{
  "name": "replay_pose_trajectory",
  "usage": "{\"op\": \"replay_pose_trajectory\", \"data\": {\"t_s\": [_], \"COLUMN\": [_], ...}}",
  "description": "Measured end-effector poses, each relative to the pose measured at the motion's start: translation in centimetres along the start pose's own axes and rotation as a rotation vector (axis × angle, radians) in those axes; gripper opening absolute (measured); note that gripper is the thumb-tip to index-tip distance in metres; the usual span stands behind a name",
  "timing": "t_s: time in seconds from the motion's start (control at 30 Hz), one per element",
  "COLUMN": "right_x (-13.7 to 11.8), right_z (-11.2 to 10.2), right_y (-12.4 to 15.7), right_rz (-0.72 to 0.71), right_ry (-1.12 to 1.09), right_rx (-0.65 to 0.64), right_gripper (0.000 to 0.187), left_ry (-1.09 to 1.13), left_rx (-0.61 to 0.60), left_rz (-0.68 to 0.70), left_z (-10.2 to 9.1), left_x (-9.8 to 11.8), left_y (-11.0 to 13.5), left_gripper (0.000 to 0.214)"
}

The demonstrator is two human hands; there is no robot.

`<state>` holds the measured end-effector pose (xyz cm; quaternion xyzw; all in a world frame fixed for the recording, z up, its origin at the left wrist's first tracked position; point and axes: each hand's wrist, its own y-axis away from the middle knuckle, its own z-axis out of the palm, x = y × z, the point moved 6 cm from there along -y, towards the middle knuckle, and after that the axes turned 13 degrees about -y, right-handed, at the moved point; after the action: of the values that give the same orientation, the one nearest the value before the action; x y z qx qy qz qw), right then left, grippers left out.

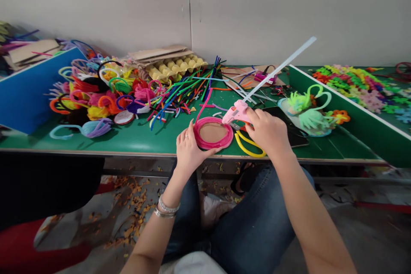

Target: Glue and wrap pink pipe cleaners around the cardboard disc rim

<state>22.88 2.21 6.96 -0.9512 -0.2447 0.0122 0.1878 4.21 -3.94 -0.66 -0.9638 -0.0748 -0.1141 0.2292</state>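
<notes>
Coil (213,146) on tbl (146,137), L of glue gun (236,113)

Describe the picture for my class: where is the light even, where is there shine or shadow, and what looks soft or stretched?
Head view: the wall is fairly evenly lit; head view: faint sheen on the green table; head view: the floor is dim and soft; head view: the glue gun looks fairly crisp; head view: the right forearm seems stretched by a wide lens.
</notes>
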Motion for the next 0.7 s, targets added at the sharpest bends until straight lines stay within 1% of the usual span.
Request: {"op": "replay_pose_trajectory", "data": {"t_s": [0.13, 0.27, 0.53, 0.7], "right_x": [0.2, 0.6, 1.2, 1.2], "right_z": [0.1, 0.1, 0.2, -0.1], "right_y": [0.1, 0.2, 0.3, 0.4], "right_rz": [0.002, 0.007, 0.012, -0.019], "right_ry": [-0.006, 0.002, -0.003, 0.012], "right_rx": [0.000, 0.026, 0.058, 0.096], "right_gripper": [0.040, 0.038, 0.037, 0.037], "left_ry": [0.007, 0.006, -0.008, -0.010], "left_rx": [-0.015, -0.020, -0.010, 0.008], "left_rz": [-0.009, -0.011, -0.012, -0.008], "left_z": [-0.1, -0.2, -0.1, 0.1], "left_x": [0.0, 0.1, 0.0, -0.1], "left_y": [0.0, 0.0, 0.0, 0.1], "left_gripper": [0.114, 0.114, 0.113, 0.114]}}
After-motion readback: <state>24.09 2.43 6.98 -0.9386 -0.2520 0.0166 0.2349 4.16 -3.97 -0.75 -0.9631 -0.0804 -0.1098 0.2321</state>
